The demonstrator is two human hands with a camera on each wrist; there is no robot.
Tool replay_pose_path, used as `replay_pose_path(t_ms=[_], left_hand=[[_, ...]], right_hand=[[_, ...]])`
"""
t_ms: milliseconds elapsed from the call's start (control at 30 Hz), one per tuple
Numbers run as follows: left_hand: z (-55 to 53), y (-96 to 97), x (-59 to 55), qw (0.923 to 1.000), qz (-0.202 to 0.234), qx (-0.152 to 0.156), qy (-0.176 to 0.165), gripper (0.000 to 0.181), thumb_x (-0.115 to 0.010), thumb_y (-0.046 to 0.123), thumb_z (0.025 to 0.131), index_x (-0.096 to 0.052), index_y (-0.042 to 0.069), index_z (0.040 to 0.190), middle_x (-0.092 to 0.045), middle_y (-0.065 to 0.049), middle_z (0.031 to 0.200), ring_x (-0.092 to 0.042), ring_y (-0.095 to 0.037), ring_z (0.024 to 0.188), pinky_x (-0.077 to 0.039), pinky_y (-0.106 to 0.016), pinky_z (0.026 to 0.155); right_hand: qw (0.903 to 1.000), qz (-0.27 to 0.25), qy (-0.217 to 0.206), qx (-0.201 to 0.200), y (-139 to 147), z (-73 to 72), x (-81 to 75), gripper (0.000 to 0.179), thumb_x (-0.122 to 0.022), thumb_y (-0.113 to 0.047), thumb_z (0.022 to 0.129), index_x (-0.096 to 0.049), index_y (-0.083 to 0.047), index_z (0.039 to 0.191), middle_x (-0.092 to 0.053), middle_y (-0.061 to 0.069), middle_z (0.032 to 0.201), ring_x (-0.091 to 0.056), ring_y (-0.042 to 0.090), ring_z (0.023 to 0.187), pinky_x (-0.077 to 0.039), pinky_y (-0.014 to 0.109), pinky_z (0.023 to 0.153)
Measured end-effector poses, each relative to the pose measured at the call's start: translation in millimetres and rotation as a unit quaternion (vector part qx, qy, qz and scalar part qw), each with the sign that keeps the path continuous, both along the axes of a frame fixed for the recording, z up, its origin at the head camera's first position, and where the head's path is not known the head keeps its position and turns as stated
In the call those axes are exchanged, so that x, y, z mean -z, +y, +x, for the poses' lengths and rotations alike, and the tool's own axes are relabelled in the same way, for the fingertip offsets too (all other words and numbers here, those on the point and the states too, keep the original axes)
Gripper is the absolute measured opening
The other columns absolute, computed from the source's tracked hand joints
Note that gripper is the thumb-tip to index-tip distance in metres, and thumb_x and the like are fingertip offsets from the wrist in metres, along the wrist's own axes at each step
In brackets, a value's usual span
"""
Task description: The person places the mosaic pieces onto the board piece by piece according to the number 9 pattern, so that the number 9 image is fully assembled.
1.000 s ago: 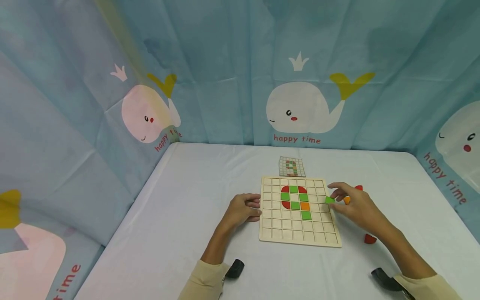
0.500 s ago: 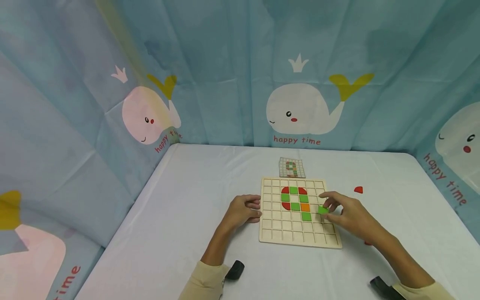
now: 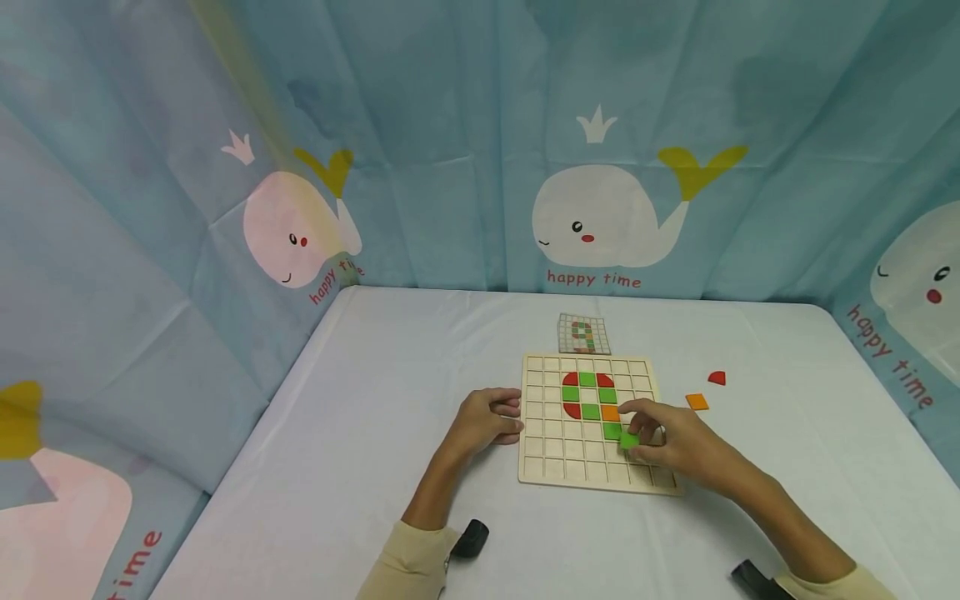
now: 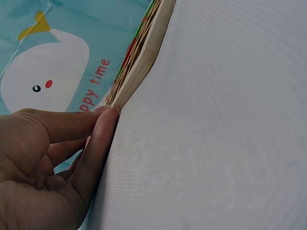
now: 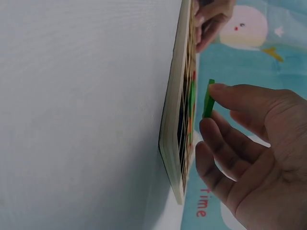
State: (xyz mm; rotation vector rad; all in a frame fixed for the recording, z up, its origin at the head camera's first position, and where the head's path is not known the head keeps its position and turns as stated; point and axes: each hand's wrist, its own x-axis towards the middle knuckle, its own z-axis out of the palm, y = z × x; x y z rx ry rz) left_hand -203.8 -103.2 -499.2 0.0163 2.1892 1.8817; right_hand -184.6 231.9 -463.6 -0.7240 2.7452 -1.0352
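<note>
A square wooden grid board (image 3: 558, 467) lies on the white table. Set in its cells are several red quarter-round, green square and orange square tiles. My left hand (image 3: 486, 418) rests at the board's left edge; in the left wrist view its thumb and fingertips (image 4: 101, 125) touch that edge. My right hand (image 3: 678, 440) pinches a green square tile (image 3: 628, 440) between thumb and fingers. The right wrist view shows this green tile (image 5: 209, 99) tilted and held above the board, just right of the lowest green tile (image 3: 612, 431).
A small pattern card (image 3: 583, 333) with a coloured grid lies behind the board. To the board's right are a loose orange square tile (image 3: 697, 402) and a red quarter-round tile (image 3: 717, 377). A blue whale-print curtain (image 3: 450, 208) stands behind the table.
My right hand has carried the green tile left and nearer to me, from the board's right edge to beside the lowest green tile. The loose orange tile has come into sight. My left hand stays put.
</note>
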Motion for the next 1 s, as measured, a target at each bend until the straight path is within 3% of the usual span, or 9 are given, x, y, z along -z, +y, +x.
replay_pose_path(t_ms=[467,1000], left_hand=[[0.4,0.3,-0.9,1.0000,0.001,-0.001,0.000,0.057,-0.078,-0.009,0.087,-0.064,-0.002,0.142,-0.068,-0.017,0.123,-0.073,-0.019,0.097,-0.069,-0.031,0.076],[-0.5,0.8,0.4,1.0000,-0.005,-0.006,-0.001,0.057,-0.078,-0.010,0.086,-0.065,-0.001,0.141,-0.069,-0.017,0.121,-0.074,-0.019,0.095,-0.069,-0.031,0.076]], right_hand=[[0.9992,-0.007,-0.006,-0.039,-10.7,1.2,4.1,0.053,-0.090,-0.010,0.085,-0.066,-0.006,0.133,-0.067,-0.008,0.097,-0.061,0.003,0.086,-0.060,0.023,0.073],[0.9991,0.015,-0.016,-0.035,-15.9,1.8,4.4,0.050,-0.089,-0.009,0.085,-0.068,-0.008,0.131,-0.068,-0.008,0.101,-0.062,0.006,0.088,-0.058,0.023,0.075]])
